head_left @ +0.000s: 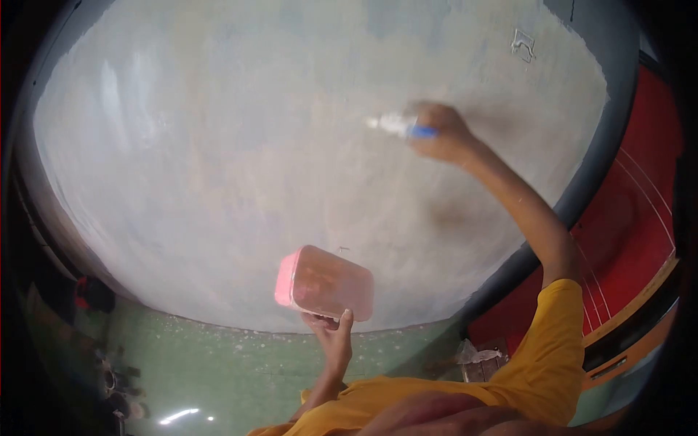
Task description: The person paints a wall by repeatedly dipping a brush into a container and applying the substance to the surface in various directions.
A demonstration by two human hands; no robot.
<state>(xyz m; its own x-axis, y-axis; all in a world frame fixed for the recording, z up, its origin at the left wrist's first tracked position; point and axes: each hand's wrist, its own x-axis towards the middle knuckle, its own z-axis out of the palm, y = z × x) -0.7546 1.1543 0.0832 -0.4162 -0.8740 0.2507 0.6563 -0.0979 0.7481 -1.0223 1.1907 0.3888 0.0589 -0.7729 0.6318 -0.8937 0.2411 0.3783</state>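
My left hand (pixel 333 336) grips a pink plastic tub (pixel 333 282) from below, with the thumb up at its lower rim. The tub is tilted and overlaps the lower part of the wall in view. My right hand (pixel 442 134) is raised in front of the pale wall (pixel 240 167), its fingers wrapped round a paintbrush (pixel 396 125). The brush has white, paint-coated bristles and a blue part near the fingers, and it points left, close to the wall surface. Motion blurs both the right hand and the brush.
Dark grey paint (pixel 618 123) borders the pale wall. At the right is a red panel (pixel 618 211) with white lines. The green floor (pixel 218 363) carries white specks. A clear plastic bag (pixel 480 354) lies low right; a wall fitting (pixel 523 45) sits upper right.
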